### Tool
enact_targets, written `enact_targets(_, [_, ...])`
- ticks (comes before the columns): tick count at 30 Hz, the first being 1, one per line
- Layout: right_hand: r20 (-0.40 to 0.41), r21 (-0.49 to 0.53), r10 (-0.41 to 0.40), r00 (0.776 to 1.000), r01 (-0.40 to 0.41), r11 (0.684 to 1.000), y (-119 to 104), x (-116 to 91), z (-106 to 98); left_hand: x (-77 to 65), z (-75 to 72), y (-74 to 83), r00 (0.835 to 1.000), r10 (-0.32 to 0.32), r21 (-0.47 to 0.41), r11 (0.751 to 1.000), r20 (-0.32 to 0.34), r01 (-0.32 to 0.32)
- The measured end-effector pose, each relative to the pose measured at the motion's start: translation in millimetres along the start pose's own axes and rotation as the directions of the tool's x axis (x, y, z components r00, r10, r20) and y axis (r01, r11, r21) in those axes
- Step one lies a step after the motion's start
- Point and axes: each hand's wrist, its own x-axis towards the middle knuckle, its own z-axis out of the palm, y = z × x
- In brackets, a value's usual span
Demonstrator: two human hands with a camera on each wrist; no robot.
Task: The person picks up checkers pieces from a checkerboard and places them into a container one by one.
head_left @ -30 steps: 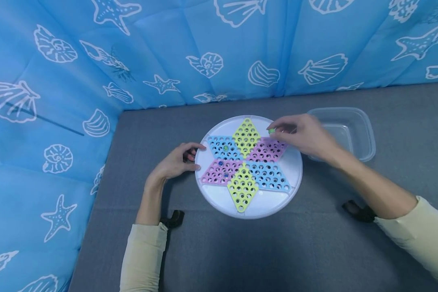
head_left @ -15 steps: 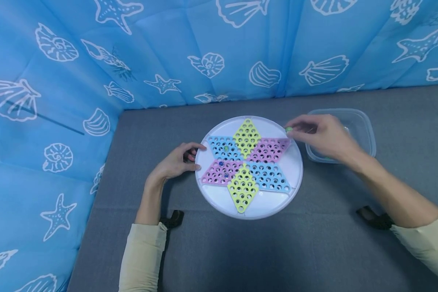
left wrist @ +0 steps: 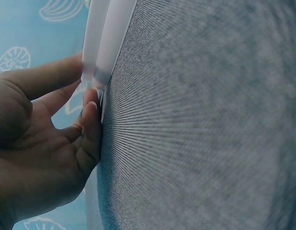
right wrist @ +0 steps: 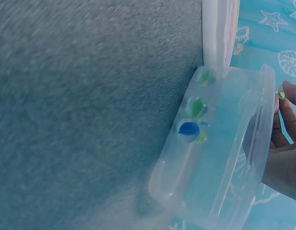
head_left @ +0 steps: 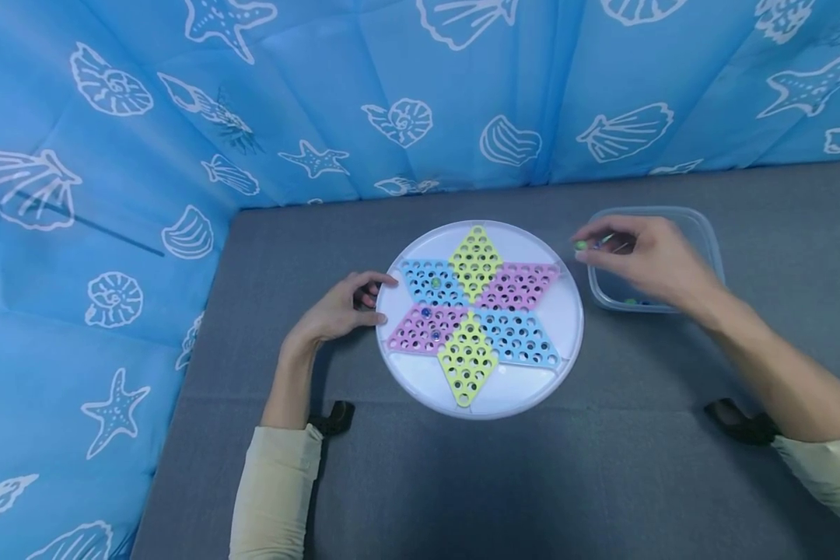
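Observation:
A white round Chinese checkers board (head_left: 521,391) with a pink, blue and yellow star of holes lies on the table. A green marble (head_left: 435,283) sits in its upper-left blue section; two blue marbles (head_left: 426,313) sit in the left pink one. My left hand (head_left: 330,313) holds the board's left rim, thumb and fingers against the edge. To the right of the board, my right hand (head_left: 654,255) pinches a green marble (head_left: 580,246) between thumb and fingertip, over the left side of a clear plastic container (right wrist: 224,158). Something small and dark blue shows within its fingers.
Inside the container lie several marbles, among them a blue-swirled marble (right wrist: 188,129) and a green-swirled marble (right wrist: 197,107). Grey cloth (head_left: 567,482) covers the table. A blue curtain (head_left: 455,101) with shell and starfish prints hangs behind and at the left.
My right hand has moved right, from above the board's upper-right pink section to the container, still pinching the green marble. My left hand stays on the board's rim.

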Motion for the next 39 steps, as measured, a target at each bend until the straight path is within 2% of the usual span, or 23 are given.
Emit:
enact_targets(6, [-0.005, -0.003, 0.014, 1.0, -0.014, 1.0, 10.3, 1.9, -2.1, 0.3, -0.3, -0.7, 1.0, -0.008, 0.002, 1.0, 0.004, 0.008])
enact_targets(13, [-0.046, 0.031, 0.014, 0.999, -0.013, 0.999, 21.7, 1.6, -2.6, 11.8, -0.4, -32.6, 1.0, -0.01, -0.001, 1.0, -0.016, 0.01])
enact_targets(15, [-0.055, 0.035, 0.017, 0.998, -0.015, 0.999, 24.1, 1.7, -3.0, 12.2, -0.9, -35.7, 1.0, -0.007, 0.008, 1.0, -0.019, 0.007])
enact_targets(27, [-0.066, 0.009, 0.097, 0.993, -0.097, 0.995, 39.0, 0.7, -9.4, 14.8, 0.0, -36.8, 1.0, 0.006, 0.014, 1.0, -0.006, -0.006])
enact_targets(39, [-0.004, -0.059, 0.167, 0.986, -0.167, 0.984, 43.8, 11.3, -7.9, 14.9, 0.1, -36.6, 1.0, 0.013, -0.003, 1.0, -0.001, -0.013])
